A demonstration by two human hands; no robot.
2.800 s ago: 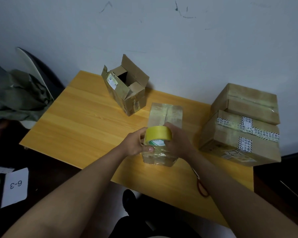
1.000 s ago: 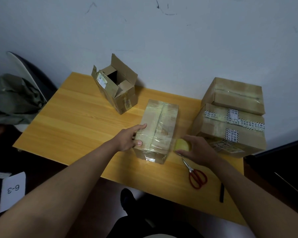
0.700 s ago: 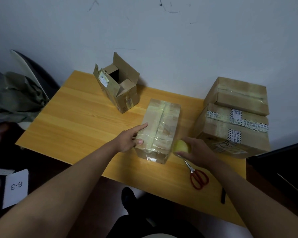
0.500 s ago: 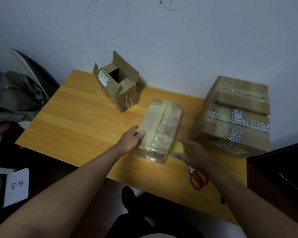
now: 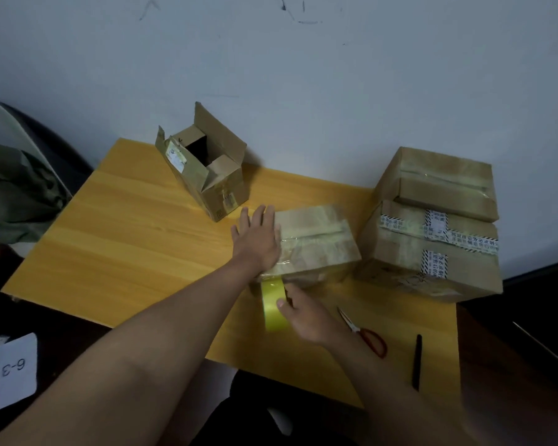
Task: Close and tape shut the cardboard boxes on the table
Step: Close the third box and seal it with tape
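- Surface is a yellow-orange wooden table (image 5: 126, 239) pushed up against a plain grey-white wall (image 5: 335, 91) that has a few dark scuff marks near the top.
- Off the left edge there's a dark chair (image 5: 45, 146) with some green cloth (image 5: 16, 191) draped on it, plus a white card (image 5: 12, 371) reading "6-3" lower down on the dark floor.
- Back left of the table: an open box (image 5: 207, 175), flaps up, dark inside, sitting at a bit of an angle.
- Right side: two taped boxes stacked, the upper box (image 5: 438, 181) on top of the lower box (image 5: 432, 255), which has striped black-and-white tape across it.
- Near the front right edge: red-handled scissors (image 5: 364, 333) and a black pen (image 5: 417, 362), lying just apart from each other.
- The closed box (image 5: 316, 243) being worked on sits mid-table, wrapped in shiny clear tape, just beside the stack.
- Left hand (image 5: 256, 239) is flat with the fingers spread out straight, pressing down on the left end of that box's top.
- Right hand (image 5: 306, 313) is curled around the yellow tape roll (image 5: 273, 305), thumb on its outer face, holding it right against the box's near side, down at table level and just under the left wrist.
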